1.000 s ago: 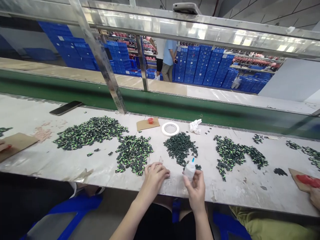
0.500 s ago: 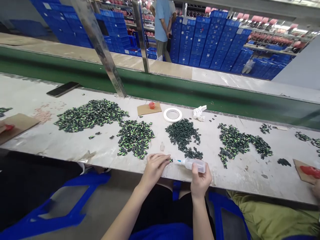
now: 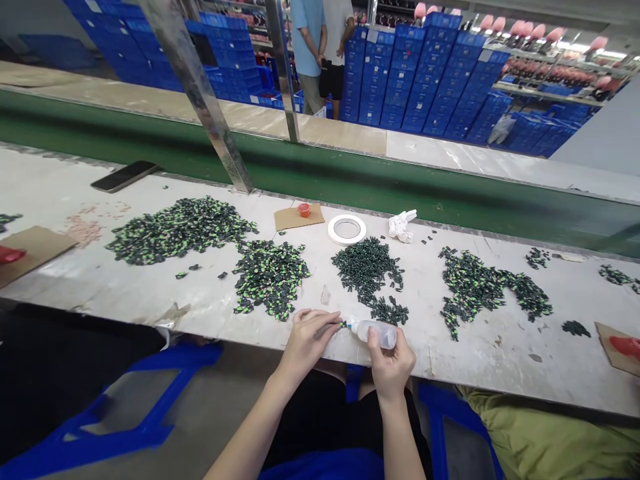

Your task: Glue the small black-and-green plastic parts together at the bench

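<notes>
Plastic glue bottle [image 3: 374, 331] against tiny green part [image 3: 343, 325]

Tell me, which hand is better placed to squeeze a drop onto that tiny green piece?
Probably the right hand: it already grips the squeeze bottle, nozzle pointing at the small piece. The left hand is busy pinching that piece.

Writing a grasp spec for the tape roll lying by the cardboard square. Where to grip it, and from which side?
Come from straight above. The tape roll lies flat on the table with its hole facing up, so pinch across the ring wall, one finger in the hole and one outside. The near side borders a pile of small parts; the far rim has more room.
</notes>
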Demonstrator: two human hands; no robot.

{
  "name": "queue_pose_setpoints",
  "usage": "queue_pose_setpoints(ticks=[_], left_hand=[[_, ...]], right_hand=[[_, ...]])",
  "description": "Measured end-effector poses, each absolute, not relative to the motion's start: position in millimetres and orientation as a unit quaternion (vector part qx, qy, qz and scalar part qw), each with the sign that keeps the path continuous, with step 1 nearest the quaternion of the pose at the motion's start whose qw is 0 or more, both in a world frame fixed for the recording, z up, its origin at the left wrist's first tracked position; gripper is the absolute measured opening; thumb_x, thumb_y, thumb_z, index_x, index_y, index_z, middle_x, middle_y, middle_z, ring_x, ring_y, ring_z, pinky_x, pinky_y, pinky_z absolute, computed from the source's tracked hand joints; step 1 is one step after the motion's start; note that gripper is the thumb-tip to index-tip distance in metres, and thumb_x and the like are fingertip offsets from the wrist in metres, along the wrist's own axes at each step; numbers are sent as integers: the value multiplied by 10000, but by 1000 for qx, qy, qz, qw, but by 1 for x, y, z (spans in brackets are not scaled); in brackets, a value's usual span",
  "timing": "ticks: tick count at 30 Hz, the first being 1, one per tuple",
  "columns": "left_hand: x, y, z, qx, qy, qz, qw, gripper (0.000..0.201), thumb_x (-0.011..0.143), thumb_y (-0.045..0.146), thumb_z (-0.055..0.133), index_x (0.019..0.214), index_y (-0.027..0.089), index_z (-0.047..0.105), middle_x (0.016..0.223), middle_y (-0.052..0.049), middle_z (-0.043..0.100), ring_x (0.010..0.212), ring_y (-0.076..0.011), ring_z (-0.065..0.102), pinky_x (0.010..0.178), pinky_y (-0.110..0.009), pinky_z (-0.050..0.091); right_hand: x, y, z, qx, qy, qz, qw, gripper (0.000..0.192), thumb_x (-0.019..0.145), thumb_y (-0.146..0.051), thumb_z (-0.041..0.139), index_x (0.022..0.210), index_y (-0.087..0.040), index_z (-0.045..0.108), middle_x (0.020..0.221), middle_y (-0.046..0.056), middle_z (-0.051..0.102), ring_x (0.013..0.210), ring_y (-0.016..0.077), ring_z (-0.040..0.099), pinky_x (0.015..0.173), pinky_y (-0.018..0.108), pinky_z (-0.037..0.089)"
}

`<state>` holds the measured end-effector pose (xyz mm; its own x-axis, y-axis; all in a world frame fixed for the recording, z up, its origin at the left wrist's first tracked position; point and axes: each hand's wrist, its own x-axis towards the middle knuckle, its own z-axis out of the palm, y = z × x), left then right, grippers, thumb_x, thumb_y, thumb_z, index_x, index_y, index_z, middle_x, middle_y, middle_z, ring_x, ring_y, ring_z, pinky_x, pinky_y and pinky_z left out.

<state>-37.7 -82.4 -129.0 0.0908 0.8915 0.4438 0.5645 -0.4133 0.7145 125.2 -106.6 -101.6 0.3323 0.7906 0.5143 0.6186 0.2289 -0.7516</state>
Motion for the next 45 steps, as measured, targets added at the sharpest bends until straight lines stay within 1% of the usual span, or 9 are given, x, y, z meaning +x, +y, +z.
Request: queue_pose_setpoints(ticks=[7, 16, 22, 31, 33, 36, 40, 42, 45], left_hand=[[-38, -83, -128, 709, 515, 440, 197, 98, 843, 250, 644, 925, 260, 697, 856, -4, 777, 786, -186, 708, 846, -389, 408], [-38, -82, -131, 702, 518, 442, 211, 90, 838, 263, 651, 914, 258, 699, 852, -7, 777, 799, -192, 708, 849, -397, 418], [-38, -82, -130, 696, 528, 435, 217, 96, 834, 281, 650, 905, 259, 710, 854, -19, 778, 792, -196, 706, 865, -405, 427], [-37, -82, -128, 692, 525, 450, 210, 94, 824, 255, 656, 901, 249, 708, 835, -14, 777, 779, -195, 710, 846, -397, 437], [-37, -82, -129, 692, 522, 453, 207, 90, 821, 254, 659, 895, 249, 710, 829, -14, 777, 780, -197, 711, 840, -393, 444], [-37, -81, -129, 693, 523, 452, 205, 88, 817, 257, 662, 889, 247, 712, 825, -18, 777, 782, -201, 711, 836, -396, 452], [-38, -81, -128, 694, 522, 445, 220, 104, 815, 246, 658, 903, 242, 713, 838, -26, 774, 808, -206, 707, 835, -395, 464], [-39, -81, -127, 693, 521, 443, 227, 115, 819, 242, 650, 915, 241, 713, 839, -29, 772, 816, -209, 704, 832, -394, 471], [-41, -82, -127, 692, 525, 441, 226, 119, 823, 260, 640, 915, 239, 713, 849, -37, 765, 827, -219, 697, 826, -398, 483]], right_hand=[[126, -107, -105, -624, -567, 73, 533, 331, 841, -444, 591, 654, -175, 550, 446, -40, 527, 379, 97, 472, 404, 195, 383], [126, -107, -106, -634, -554, 89, 532, 352, 833, -480, 586, 656, -180, 545, 465, -35, 542, 394, 103, 474, 418, 205, 383], [128, -108, -112, -634, -545, 119, 535, 347, 818, -466, 612, 631, -185, 531, 450, -57, 487, 396, 91, 433, 411, 200, 361], [127, -106, -108, -633, -525, 139, 551, 386, 799, -457, 638, 581, -194, 458, 440, -70, 449, 403, 77, 392, 412, 197, 336], [128, -107, -109, -630, -523, 147, 555, 375, 792, -444, 647, 583, -190, 466, 444, -66, 461, 403, 79, 407, 410, 196, 343], [131, -107, -111, -626, -488, 175, 582, 326, 801, -437, 634, 640, -176, 521, 501, -38, 527, 445, 104, 488, 436, 205, 399], [135, -107, -114, -611, -427, 198, 637, 286, 788, -438, 636, 798, -162, 563, 655, 12, 617, 537, 149, 592, 476, 241, 481], [134, -107, -114, -603, -438, 195, 637, 293, 755, -405, 679, 868, -169, 549, 726, 31, 647, 597, 170, 636, 517, 263, 519], [125, -106, -109, -584, -503, 194, 606, 320, 712, -335, 727, 890, -199, 499, 832, 62, 694, 737, 207, 694, 644, 314, 570]])
